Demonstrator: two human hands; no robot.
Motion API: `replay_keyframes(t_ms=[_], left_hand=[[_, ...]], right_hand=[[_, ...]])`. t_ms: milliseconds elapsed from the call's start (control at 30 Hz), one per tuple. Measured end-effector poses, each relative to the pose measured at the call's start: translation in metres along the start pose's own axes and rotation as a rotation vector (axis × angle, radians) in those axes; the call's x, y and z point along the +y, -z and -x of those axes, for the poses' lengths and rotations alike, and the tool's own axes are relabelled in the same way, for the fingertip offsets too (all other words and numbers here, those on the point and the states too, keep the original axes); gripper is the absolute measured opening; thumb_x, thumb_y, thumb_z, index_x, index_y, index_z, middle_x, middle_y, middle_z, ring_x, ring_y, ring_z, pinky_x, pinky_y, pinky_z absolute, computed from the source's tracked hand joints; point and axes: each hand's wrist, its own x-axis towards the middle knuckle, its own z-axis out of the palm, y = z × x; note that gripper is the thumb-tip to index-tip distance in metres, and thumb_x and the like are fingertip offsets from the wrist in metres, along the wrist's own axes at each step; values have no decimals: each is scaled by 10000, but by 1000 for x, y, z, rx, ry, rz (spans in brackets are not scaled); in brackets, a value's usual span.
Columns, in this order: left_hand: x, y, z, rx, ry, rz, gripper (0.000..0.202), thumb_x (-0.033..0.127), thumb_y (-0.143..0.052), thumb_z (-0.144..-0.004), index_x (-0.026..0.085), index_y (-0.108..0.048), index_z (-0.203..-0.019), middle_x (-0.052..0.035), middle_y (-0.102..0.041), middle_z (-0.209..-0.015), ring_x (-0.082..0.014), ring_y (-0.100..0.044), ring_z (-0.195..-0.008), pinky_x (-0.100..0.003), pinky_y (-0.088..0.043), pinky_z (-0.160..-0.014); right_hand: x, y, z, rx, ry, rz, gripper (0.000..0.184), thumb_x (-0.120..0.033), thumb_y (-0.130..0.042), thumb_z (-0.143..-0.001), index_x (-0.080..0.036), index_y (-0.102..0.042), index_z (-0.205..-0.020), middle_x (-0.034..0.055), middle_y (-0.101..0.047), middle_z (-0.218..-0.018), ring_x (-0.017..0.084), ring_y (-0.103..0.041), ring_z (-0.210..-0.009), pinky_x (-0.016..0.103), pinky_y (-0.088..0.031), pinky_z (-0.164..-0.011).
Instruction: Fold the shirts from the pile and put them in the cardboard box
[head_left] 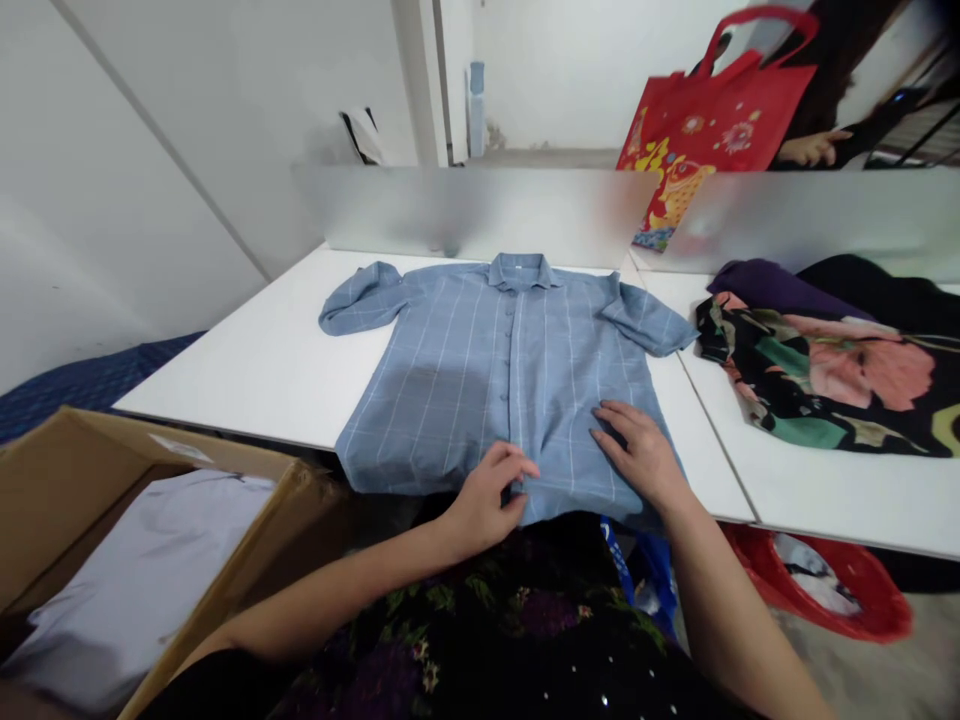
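A blue shirt (450, 380) with thin white checks lies front side up on the white table (262, 370). Its collar points to the far side and its buttoned placket runs down the middle. The lower hem hangs slightly over the near table edge. My left hand (491, 495) pinches the hem at the bottom of the placket between thumb and fingers. Resting flat on the lower right part of the shirt is my right hand (637, 455), its fingers spread. Both sleeves lie out to the sides, the left one bent.
At lower left stands a cardboard box (315, 480) holding white cloth (150, 570). Floral and dark fabric (847, 370) lies on the right table. A red bag (720, 110) hangs over the frosted divider (480, 215), near another person's hand (814, 148). A red basket (877, 600) sits below the table.
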Motion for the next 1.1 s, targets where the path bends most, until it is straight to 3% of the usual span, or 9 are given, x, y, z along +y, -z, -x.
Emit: replay_keyframes(t_ms=[100, 200, 300, 433, 533, 633, 767, 867, 1100], left_hand=[[-1, 9, 7, -132, -78, -98, 400, -19, -492, -689, 212, -606, -995, -51, -554, -1057, -160, -567, -923, -316, -500, -851], [1, 19, 12, -270, -47, -139, 323, 6, -498, -731, 201, -614, -961, -33, -591, -1000, -129, -587, -800, -267, -508, -763], [5, 30, 11, -297, -51, -236, 209, 81, -513, -824, 205, -620, -954, -21, -618, -927, -129, -597, -752, -266, -513, -736], [2, 40, -1, -213, -248, -506, 261, 198, -527, -910, 224, -590, -1162, -95, -594, -1232, -259, -525, -1206, -444, -447, -1022], [-9, 41, -9, -283, -353, -659, 421, 266, -607, -885, 245, -523, -1297, -106, -501, -1410, -325, -371, -1375, -579, -324, -1121], [-19, 43, -10, -311, -328, -643, 316, 293, -574, -914, 247, -565, -1226, -76, -585, -1317, -280, -437, -1335, -554, -330, -1136], [-27, 48, -11, -211, -290, -644, 256, 293, -463, -972, 231, -598, -1180, -76, -593, -1309, -252, -421, -1353, -526, -311, -1157], [-33, 47, -14, -240, -307, -768, 445, 396, -468, -972, 270, -463, -1399, -78, -411, -1510, -319, -252, -1447, -613, -278, -1138], [-39, 40, -15, -355, -290, -875, 739, 617, -485, -898, 298, -256, -1524, -65, -302, -1579, -363, -193, -1456, -670, -218, -1128]], right_hand=[[3, -1, 0, 1, 7, 4, 355, -413, -495, -927, -207, -682, -1148, 134, -644, -1239, 301, -591, -1161, 535, -482, -985], [5, -1, 1, 6, -3, -1, 338, -407, -505, -924, -217, -685, -1137, 131, -646, -1239, 307, -594, -1159, 546, -483, -985], [1, 2, 4, 10, -12, -6, 326, -394, -512, -922, -235, -679, -1151, 127, -643, -1246, 309, -595, -1168, 554, -478, -995], [-19, 11, 15, -121, 56, 1, 374, -415, -572, -896, -295, -627, -1246, 97, -593, -1342, 314, -555, -1237, 583, -431, -1049], [-22, 22, 27, -204, 72, -17, 312, -389, -555, -901, -320, -641, -1193, 67, -588, -1353, 295, -554, -1246, 556, -443, -1055], [-3, 38, 44, -51, -86, 25, 231, -355, -496, -895, -295, -681, -1020, 104, -639, -1251, 299, -629, -1118, 513, -521, -962], [16, 62, 75, 176, -507, 199, 248, -483, -503, -840, -287, -655, -849, 127, -678, -897, 320, -674, -814, 483, -551, -724], [4, 70, 87, 17, -724, 187, 338, -586, -551, -783, -254, -613, -780, 54, -627, -706, 249, -625, -630, 367, -475, -558], [-12, 73, 83, -144, -716, 84, 292, -472, -443, -795, -230, -542, -663, 21, -609, -618, 193, -581, -605, 296, -388, -584]])
